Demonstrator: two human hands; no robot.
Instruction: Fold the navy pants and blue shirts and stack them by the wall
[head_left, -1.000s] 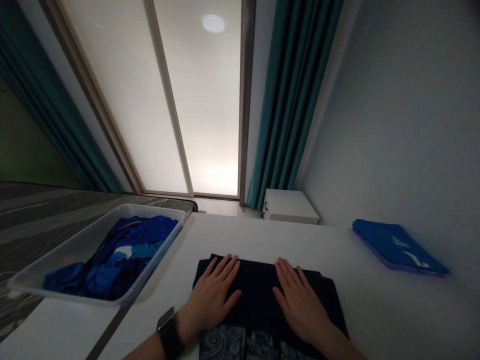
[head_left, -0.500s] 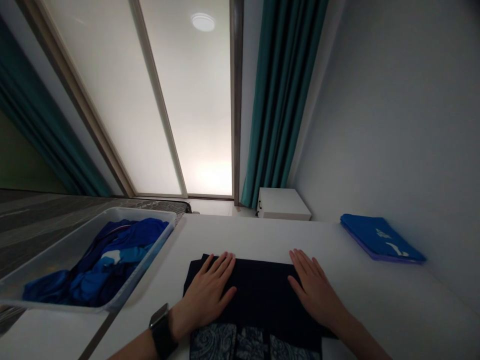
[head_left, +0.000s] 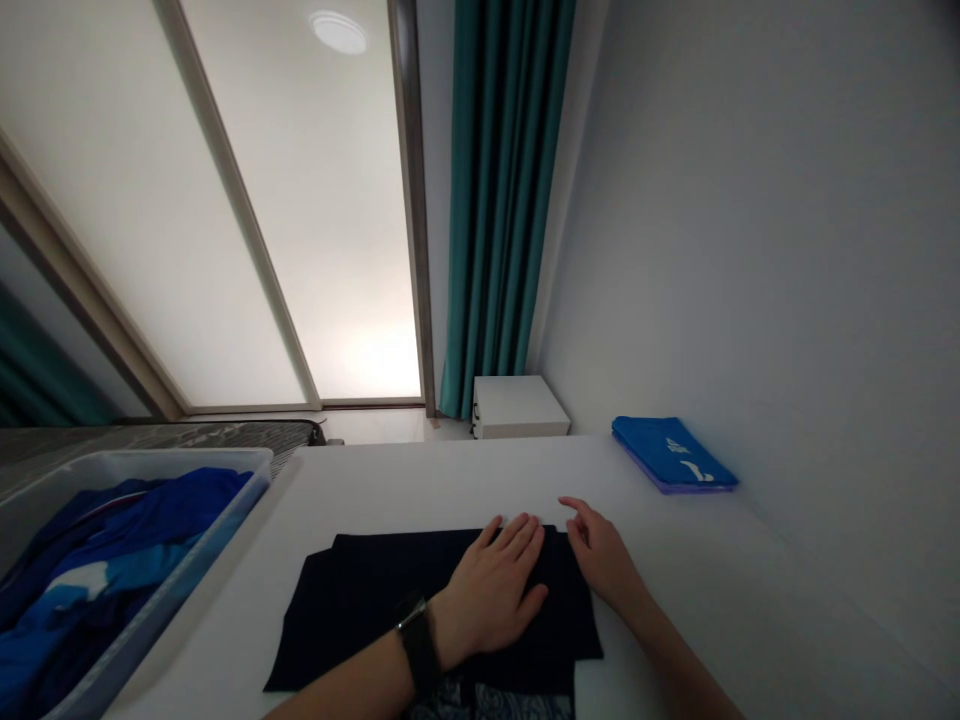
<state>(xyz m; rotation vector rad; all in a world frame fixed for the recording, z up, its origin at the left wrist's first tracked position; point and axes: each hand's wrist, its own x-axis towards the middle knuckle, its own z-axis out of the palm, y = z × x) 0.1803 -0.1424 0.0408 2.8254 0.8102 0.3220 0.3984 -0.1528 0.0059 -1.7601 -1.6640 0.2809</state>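
Your left hand lies flat on the dark garment, palm down, fingers a bit spread, thumb out to the right — released, pressing on the cloth rather than grasping it. It sits on the right half of the garment. Your left forearm, black watch at the wrist, crosses the near part of it.

Your right hand is at the garment's far right corner, fingers partly bent, index finger pointing left. Can't tell whether it pinches the edge or only rests beside it.

Garment is spread on the white table, right in front of you, wider than it is deep, far edge fairly straight. Patterned cloth shows at its near side, below your left wrist, cut off by the bottom of the view.

To your left, a clear plastic bin holds a loose heap of blue clothes, one with a white patch. Far right on the table, near the wall — a folded blue cloth with white marks, purple layer underneath. Beyond the table: small white cabinet, teal curtain, frosted sliding door.
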